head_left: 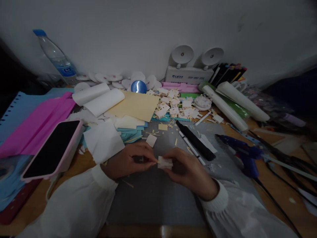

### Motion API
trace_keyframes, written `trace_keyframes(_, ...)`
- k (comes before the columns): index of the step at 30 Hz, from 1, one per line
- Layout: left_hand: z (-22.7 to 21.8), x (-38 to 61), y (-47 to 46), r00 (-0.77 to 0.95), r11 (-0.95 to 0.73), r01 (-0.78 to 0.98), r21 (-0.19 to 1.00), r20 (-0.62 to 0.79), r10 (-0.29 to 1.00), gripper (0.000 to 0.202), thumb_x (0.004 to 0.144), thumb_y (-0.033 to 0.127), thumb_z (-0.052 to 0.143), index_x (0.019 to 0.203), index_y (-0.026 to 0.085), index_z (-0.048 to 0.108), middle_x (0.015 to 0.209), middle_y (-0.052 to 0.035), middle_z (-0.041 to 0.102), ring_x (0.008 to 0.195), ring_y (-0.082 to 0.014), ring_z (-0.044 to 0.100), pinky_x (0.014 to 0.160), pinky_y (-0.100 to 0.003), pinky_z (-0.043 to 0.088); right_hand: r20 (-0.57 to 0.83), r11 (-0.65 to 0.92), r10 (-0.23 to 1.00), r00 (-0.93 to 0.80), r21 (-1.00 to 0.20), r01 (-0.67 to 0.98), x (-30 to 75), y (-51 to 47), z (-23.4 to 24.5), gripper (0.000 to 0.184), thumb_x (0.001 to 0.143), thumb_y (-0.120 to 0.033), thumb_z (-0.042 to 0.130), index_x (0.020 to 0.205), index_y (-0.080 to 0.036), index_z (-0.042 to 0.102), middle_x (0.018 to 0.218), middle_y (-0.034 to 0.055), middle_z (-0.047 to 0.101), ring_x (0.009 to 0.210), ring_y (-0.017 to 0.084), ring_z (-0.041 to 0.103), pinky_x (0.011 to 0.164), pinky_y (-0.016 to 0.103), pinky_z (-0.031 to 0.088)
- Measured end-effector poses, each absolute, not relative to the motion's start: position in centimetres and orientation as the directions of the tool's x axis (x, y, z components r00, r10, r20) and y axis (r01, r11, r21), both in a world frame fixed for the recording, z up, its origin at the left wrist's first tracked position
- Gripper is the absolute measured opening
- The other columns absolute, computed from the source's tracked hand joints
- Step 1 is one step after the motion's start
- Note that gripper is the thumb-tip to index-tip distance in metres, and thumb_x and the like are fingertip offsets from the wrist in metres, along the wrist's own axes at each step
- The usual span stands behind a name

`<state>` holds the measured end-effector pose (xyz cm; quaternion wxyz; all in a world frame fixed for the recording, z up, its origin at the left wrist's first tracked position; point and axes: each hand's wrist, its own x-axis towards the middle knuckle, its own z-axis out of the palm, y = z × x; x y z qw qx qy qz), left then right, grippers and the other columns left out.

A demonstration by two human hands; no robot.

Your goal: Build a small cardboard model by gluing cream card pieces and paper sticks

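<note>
A gray mat [158, 198] lies across the wooden bench [284, 196]. Above the mat, your right grip [192, 170] pinches a small pale card [165, 162] by one side, likely to steady it; your left grip [132, 159] clasps a thin yellowish stick [158, 161] at its opposite edge, probably for control.

A brown wooden table [284, 198] carries a flat grey mat [158, 201]. Left of the mat rests a black-screened phone in a pale pink case [53, 148]; by the mat's right edge, a dark-blue glue gun [247, 155]; behind the mat, leftward, a clear plastic bottle with a blue cap [55, 54].
</note>
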<state>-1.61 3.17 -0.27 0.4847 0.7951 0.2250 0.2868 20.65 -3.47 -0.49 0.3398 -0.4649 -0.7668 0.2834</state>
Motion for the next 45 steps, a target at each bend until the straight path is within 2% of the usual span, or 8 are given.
trace_keyframes(3,-0.4,-1.6,3.1,0.737,-0.459,0.05,0.887,0.277,0.616,0.013,0.083,0.015,0.067,0.093,0.019,0.074,0.088,-0.0059,0.066,0.083,-0.0151,0.063,0.073,-0.025,0.05,0.265,0.396,0.913,-0.309,-0.754,0.524,20.6,-3.6,-0.5,0.025,0.079,-0.014,0.067,0.101,-0.021,0.058,0.091,0.0038,0.066,0.08,0.016,0.063,0.068,0.026,0.05)
trace_keyframes(10,-0.4,-1.4,3.1,0.728,-0.493,0.034,0.869,0.316,0.608,0.014,0.083,0.013,0.067,0.093,0.019,0.074,0.087,-0.0063,0.066,0.082,-0.0151,0.063,0.072,-0.024,0.05,0.29,0.406,0.911,-0.294,-0.755,0.515,20.6,-3.6,-0.5,0.026,0.079,-0.015,0.068,0.102,-0.021,0.059,0.092,0.0032,0.067,0.083,0.015,0.064,0.07,0.025,0.05)
trace_keyframes(18,-0.5,-1.6,3.1,0.741,-0.467,0.068,0.882,0.268,0.615,0.012,0.085,0.018,0.065,0.093,0.02,0.074,0.088,-0.0069,0.065,0.083,-0.0164,0.062,0.073,-0.026,0.05,0.276,0.39,0.918,-0.285,-0.762,0.518,20.6,-3.7,-0.3,0.024,0.081,-0.018,0.066,0.104,-0.023,0.059,0.089,0.0027,0.066,0.077,0.015,0.063,0.066,0.027,0.051)
trace_keyframes(24,-0.6,-1.6,2.8,0.691,-0.328,0.066,0.942,0.194,0.697,0.03,0.083,0.024,0.067,0.113,0.02,0.062,0.093,-0.0051,0.06,0.079,-0.0147,0.057,0.068,-0.025,0.047,0.3,0.397,0.917,-0.264,-0.756,0.52,20.6,-3.6,-0.3,0.024,0.081,-0.017,0.066,0.103,-0.023,0.058,0.088,0.0024,0.065,0.079,0.016,0.063,0.068,0.026,0.051)
trace_keyframes(29,0.2,-1.3,2.6,0.696,-0.265,0.134,0.955,0.1,0.711,0.018,0.09,0.029,0.055,0.098,0.016,0.063,0.089,-0.0047,0.057,0.078,-0.0153,0.055,0.067,-0.025,0.044,0.34,0.421,0.907,-0.249,-0.745,0.518,20.1,-3.8,-0.5,0.027,0.079,-0.014,0.067,0.102,-0.023,0.055,0.085,0.0008,0.064,0.075,0.014,0.062,0.066,0.025,0.05)
trace_keyframes(39,-0.3,-1.4,2.3,0.765,-0.409,0.299,0.862,0.039,0.642,0.012,0.088,0.029,0.058,0.088,0.018,0.06,0.079,-0.0008,0.056,0.07,-0.014,0.053,0.063,-0.024,0.041,0.351,0.443,0.896,-0.273,-0.756,0.482,19.9,-4.2,-0.5,0.025,0.081,-0.014,0.064,0.103,-0.024,0.054,0.086,0.0009,0.065,0.076,0.014,0.063,0.065,0.025,0.052)
trace_keyframes(42,0.0,-1.4,2.4,0.768,-0.347,0.23,0.909,0.049,0.639,0.016,0.09,0.031,0.054,0.094,0.018,0.063,0.086,-0.0035,0.062,0.08,-0.017,0.058,0.072,-0.027,0.045,0.327,0.421,0.906,-0.27,-0.768,0.482,19.9,-4.3,-0.5,0.026,0.081,-0.014,0.064,0.103,-0.024,0.055,0.086,0.0009,0.066,0.077,0.015,0.064,0.066,0.025,0.052)
trace_keyframes(45,0.2,-1.4,2.3,0.728,-0.212,0.172,0.962,0.021,0.686,0.03,0.096,0.036,0.043,0.112,0.021,0.065,0.109,-0.0068,0.065,0.102,-0.0216,0.058,0.088,-0.033,0.046,0.316,0.407,0.91,-0.268,-0.798,0.443,19.9,-4.3,-0.3,0.025,0.081,-0.014,0.064,0.102,-0.024,0.056,0.088,0.0018,0.066,0.077,0.015,0.064,0.066,0.025,0.053)
